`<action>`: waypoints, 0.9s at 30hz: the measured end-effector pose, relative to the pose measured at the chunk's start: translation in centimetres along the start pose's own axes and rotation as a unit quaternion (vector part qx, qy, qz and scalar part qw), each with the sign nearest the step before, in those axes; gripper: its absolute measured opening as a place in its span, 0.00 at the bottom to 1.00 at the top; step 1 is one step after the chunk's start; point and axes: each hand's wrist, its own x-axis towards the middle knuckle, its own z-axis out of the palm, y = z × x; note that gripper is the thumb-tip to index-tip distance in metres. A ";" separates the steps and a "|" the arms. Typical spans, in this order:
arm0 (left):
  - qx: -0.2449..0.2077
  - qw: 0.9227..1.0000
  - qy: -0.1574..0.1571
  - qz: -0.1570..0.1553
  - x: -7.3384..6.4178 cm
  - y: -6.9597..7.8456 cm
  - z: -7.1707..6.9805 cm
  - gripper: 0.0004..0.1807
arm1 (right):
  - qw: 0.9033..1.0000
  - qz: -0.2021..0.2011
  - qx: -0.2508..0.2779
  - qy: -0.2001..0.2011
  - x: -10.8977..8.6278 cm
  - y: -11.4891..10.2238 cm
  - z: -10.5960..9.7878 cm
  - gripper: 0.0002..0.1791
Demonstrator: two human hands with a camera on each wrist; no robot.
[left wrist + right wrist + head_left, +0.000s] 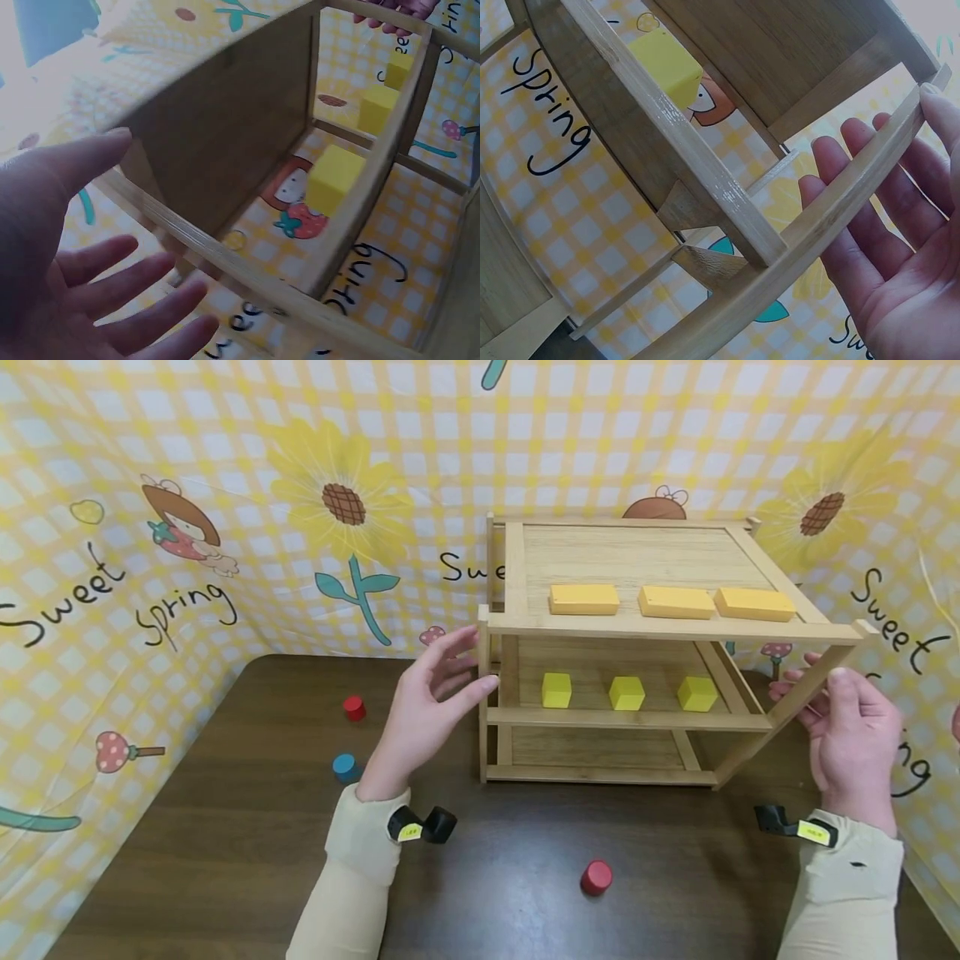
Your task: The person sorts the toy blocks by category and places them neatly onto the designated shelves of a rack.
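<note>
A person's L hand [427, 706], thumb & fingers spread well apart, straddles the front L post [483, 718] of a 3-tier wooden shelf [645, 556] toward the back edge of a dark bench [487, 877], R of center; whether skin meets wood is hard to tell. The R hand [851, 731], fingers loosely extended & apart, is around the front R post [765, 739], below the shelf's top corner, thumb tip at the wood; firm contact can't be confirmed.

Three yellow oblong blocks [584, 599] line the top tier's front edge, w/ three yellow cubes [557, 690] along the mid tier's. A red cylinder [354, 707] is nr the bench's back L corner, a blue cylinder [346, 767] just fwd of it; a second red cylinder [596, 877] is before the shelf's front edge.

Posts partly hide the fingers; sleeves [847, 893] & the bench's front edge are cut off; the R wrist view shows only one cube.
</note>
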 end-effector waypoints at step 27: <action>-0.042 0.998 -0.030 0.035 -0.3 -2.1 1.1 0.20 | 1.000 -0.001 0.001 0.003 -0.4 -0.4 0.3 0.24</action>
